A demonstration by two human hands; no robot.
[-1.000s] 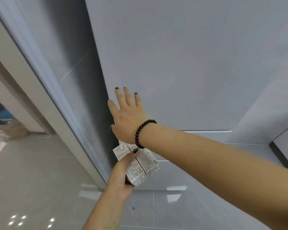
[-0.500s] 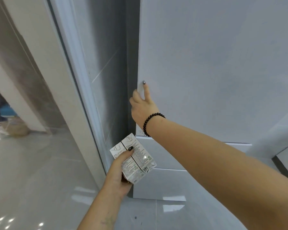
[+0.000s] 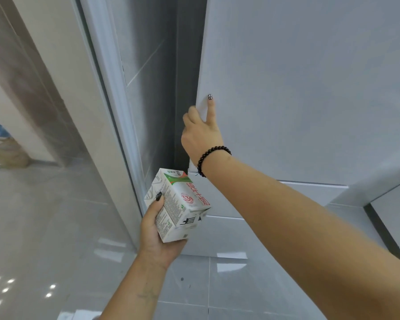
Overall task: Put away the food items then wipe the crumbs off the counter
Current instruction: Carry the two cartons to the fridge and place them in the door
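**Narrow gap at the door's left edge**

I see a large pale door (image 3: pixel 298 88) filling the way ahead. My right hand (image 3: pixel 200 132) hooks its left edge, fingers (image 3: pixel 211 107) on the face. Left of that edge runs a dark, narrow gap (image 3: pixel 185 77) against a grey tiled wall (image 3: pixel 148 65). My left hand (image 3: pixel 157 232) holds the carton (image 3: pixel 178 204) just below, near the lower panel (image 3: pixel 229 236). The floor (image 3: pixel 44 227) at left is open.

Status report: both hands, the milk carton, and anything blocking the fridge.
Right hand gripping fridge door edge. Left hand holding milk carton. Door barely open, carton not in yet. Nothing blocking.
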